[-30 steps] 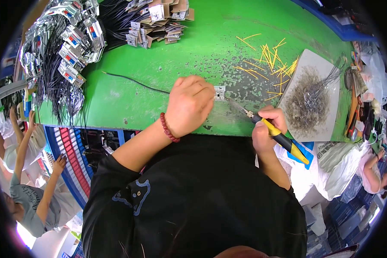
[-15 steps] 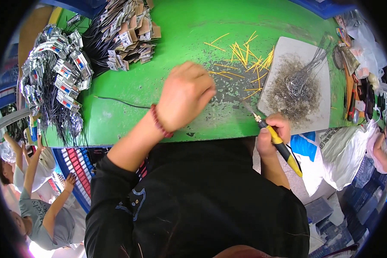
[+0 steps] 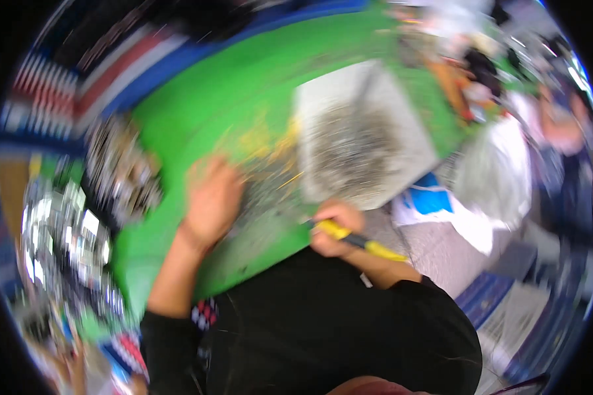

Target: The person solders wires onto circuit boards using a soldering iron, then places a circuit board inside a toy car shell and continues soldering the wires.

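Note:
My right hand (image 3: 336, 227), near the front edge of the green table, is wrapped round a yellow-and-black soldering iron (image 3: 357, 240). Its tip points left over the tabletop. My left hand (image 3: 212, 197) hovers above the table to the left, smeared by motion; the fingers look bent, but whether anything is in them cannot be seen. Just beyond it lie scattered thin yellow sticks or wires (image 3: 260, 141). A pale board (image 3: 412, 155) to the right bears a heap of dark grey scraps and a tangle of fine wire (image 3: 349, 148).
At the left lie a bundle of black wires with tan-and-silver ends (image 3: 122, 171) and a shiny pile of silver wired parts (image 3: 62, 237). Hand tools (image 3: 451, 92) and plastic bags crowd the far right. A white sack (image 3: 494, 171) stands beside the table. Other people are at both sides.
The whole view has swung round and blurred, so the table now appears tilted, with the board nearer the middle. The soldering iron stays in my right hand; the black wire beside my left hand no longer shows clearly.

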A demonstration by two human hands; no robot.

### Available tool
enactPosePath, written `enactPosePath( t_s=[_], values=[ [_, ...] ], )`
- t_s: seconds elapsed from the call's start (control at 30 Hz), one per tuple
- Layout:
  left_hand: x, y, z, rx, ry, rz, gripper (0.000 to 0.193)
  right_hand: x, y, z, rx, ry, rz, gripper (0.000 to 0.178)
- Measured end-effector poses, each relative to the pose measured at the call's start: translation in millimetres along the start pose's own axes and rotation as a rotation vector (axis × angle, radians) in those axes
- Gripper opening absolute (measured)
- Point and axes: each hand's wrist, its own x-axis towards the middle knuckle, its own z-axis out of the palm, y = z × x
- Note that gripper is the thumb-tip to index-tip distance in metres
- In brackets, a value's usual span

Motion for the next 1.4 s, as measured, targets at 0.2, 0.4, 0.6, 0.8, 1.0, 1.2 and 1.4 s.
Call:
enactPosePath(
  t_s=[0.2,0.4,0.6,0.8,1.0,1.2,1.4],
  values=[
    [-19.3,-12.2,-32.4,-0.191,0.005,-0.203,0.009,15.7,-12.5,0.5,0.033,0.083,0.016,0.016],
    [-52.7,-9.3,-38.2,-0.368,0.032,-0.361,0.007,19.8,-13.3,-1.7,0.131,0.076,0.129,0.013],
    [-98.2,4.3,-43.3,-0.458,0.110,-0.517,0.005,27.4,-28.1,16.4,0.312,-0.003,0.304,0.013],
    [-126.4,21.7,-43.1,-0.395,0.112,-0.586,0.003,27.5,-23.3,42.0,0.349,-0.255,0.374,0.021],
    [-122.4,22.3,-40.2,-0.410,0.182,-0.430,0.011,10.5,-22.2,43.2,0.290,-0.045,0.291,0.019],
    [-124.9,30.7,-22.4,-0.271,0.222,-0.420,0.012,13.7,-18.2,48.3,0.279,-0.108,0.304,0.022],
    [-112.5,28.6,-9.3,-0.233,0.232,-0.361,0.011,11.2,-16.8,48.3,0.361,-0.131,0.296,0.021]
  ],
)
